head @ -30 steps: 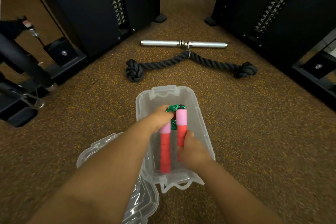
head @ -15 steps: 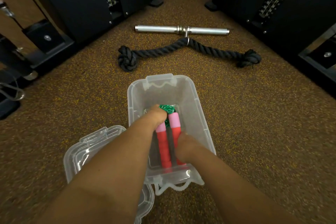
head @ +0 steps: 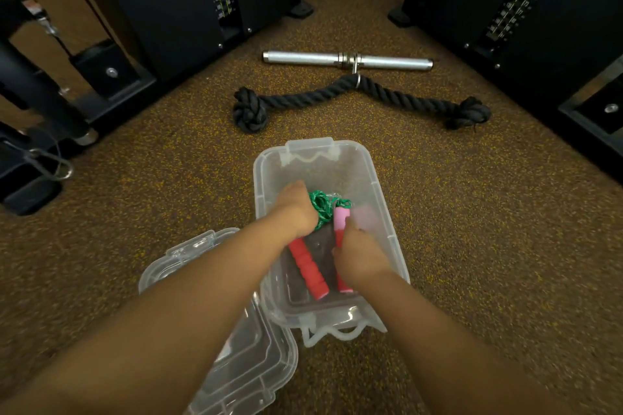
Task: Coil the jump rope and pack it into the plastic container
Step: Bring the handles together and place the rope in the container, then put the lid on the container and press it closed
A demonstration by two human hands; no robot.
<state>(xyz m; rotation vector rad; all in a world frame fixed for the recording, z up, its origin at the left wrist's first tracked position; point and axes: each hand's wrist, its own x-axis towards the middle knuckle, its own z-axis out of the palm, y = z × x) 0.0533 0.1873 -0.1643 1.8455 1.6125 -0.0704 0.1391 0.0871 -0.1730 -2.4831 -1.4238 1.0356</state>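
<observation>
The fingers of the left hand (head: 296, 209) are curled over the green cord (head: 322, 207) and the top of the left handle (head: 308, 268), gripping the bundle. The fingers of the right hand (head: 359, 254) are wrapped round the right handle (head: 340, 229), whose pink cap shows above the knuckles. The jump rope is thus held inside the clear plastic container (head: 381, 212), the coiled cord toward 12 o'clock and the red handle ends toward 6 o'clock, splayed slightly apart.

The packing step is judged to be in hand: the coil appears made and is being settled onto the container's bottom. Next, the handles would need to be laid flat and side by side, the cord tucked below the rim, and both hands withdrawn. The lid (head: 242, 364), lying at 7 o'clock against the container, would then have to be fetched and pressed on.

All is set on a speckled brown rubber floor (head: 472, 246). At 12 o'clock a black rope attachment (head: 303, 99) and a metal bar (head: 347, 60) are seen, flanked by black weight machines (head: 161, 3) at 10 and 2 o'clock.
</observation>
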